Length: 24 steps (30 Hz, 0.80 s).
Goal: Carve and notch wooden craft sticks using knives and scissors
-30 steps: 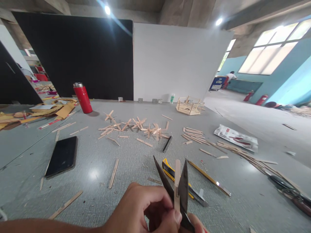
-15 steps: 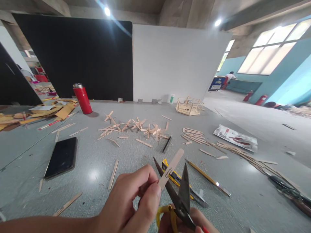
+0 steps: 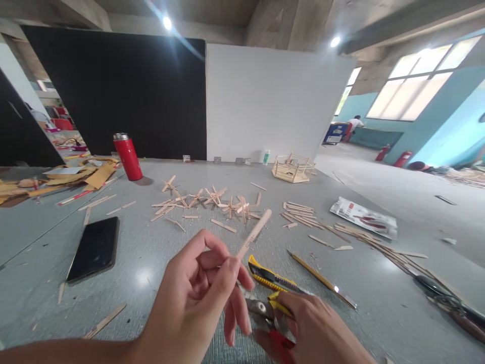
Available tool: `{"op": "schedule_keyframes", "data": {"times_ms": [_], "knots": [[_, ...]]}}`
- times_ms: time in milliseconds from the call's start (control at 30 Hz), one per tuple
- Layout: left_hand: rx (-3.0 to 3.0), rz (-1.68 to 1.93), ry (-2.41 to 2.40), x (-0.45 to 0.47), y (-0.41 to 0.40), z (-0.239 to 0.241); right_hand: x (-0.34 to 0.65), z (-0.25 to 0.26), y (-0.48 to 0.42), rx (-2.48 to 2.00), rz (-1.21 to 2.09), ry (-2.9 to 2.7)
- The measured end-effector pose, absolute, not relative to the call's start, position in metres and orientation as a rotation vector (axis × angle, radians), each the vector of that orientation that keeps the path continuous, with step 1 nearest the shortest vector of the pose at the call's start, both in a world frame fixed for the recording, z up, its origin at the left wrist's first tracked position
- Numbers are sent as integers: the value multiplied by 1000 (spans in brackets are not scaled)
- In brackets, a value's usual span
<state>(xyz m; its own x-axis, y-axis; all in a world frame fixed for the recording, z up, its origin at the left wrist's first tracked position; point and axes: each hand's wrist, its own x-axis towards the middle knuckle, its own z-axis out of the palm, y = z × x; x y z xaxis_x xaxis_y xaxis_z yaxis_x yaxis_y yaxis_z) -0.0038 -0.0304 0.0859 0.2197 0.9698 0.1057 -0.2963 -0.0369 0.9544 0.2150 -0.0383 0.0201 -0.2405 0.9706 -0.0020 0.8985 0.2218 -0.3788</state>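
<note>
Between the thumb and index finger of my left hand (image 3: 197,288) is a wooden craft stick (image 3: 255,233), slanting up to the right with small dark line marks on it. My right hand (image 3: 316,323) grips the scissors (image 3: 261,306) by their yellow and red handles. The blades point left and are mostly hidden behind my left fingers. Just beyond the hands a yellow and black utility knife (image 3: 271,275) lies on the grey table (image 3: 151,313). To its right rests a craft knife (image 3: 322,278) with a brass-coloured handle.
Loose and crossed craft sticks (image 3: 214,197) spread across the middle. A phone (image 3: 93,248) and a red flask (image 3: 128,156) are on the left. Farther right stand a stick-built frame (image 3: 291,169), a white packet (image 3: 364,217) and more sticks (image 3: 299,213). Panels (image 3: 261,101) rise behind.
The scissors have turned from pointing up, blades apart, to pointing left behind my left fingers. My left hand has moved slightly left and up with the craft stick.
</note>
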Motion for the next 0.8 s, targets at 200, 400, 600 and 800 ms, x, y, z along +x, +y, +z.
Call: {"op": "schedule_keyframes", "data": {"times_ms": [200, 400, 600, 800], "knots": [[1152, 1113, 803, -2, -22, 83, 216, 24, -43, -1659, 545, -2305], [1074, 1153, 775, -1, -14, 78, 232, 24, -33, -1596, 343, -2373], [1011, 1124, 843, -4, -12, 75, 270, 15, -3, -1898, 8, -2150], [1132, 1147, 839, 1, -18, 67, 295, 6, 16, -2019, -79, -2048]]}}
